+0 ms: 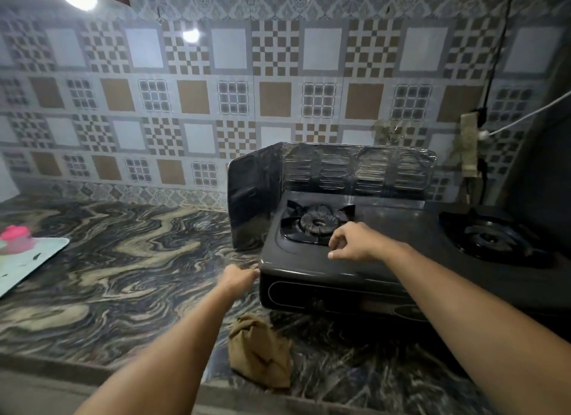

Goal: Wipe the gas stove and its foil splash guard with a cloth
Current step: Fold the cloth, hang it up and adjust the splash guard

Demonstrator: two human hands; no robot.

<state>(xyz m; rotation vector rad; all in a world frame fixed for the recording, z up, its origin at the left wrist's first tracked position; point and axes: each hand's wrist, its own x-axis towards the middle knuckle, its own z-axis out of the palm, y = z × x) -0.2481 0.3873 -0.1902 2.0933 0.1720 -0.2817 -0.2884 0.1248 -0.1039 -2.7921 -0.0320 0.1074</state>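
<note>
The black gas stove [386, 260] sits on the marbled counter, with its left burner [318, 221] and right burner [491, 238] in sight. Behind it and along its left side stands the foil splash guard [340, 167]. My left hand [239, 277] is at the stove's front-left corner, fingers curled against the edge. My right hand [352, 241] hovers over the stove top just in front of the left burner, fingers loosely curled and holding nothing. A crumpled brown cloth [262, 353] lies on the counter in front of the stove, untouched by either hand.
A pale tray [34, 260] with a pink object [15, 238] on it lies at the counter's left edge. A socket strip [468, 142] with a white cable hangs on the tiled wall at the right. The counter's front edge [77, 368] runs below.
</note>
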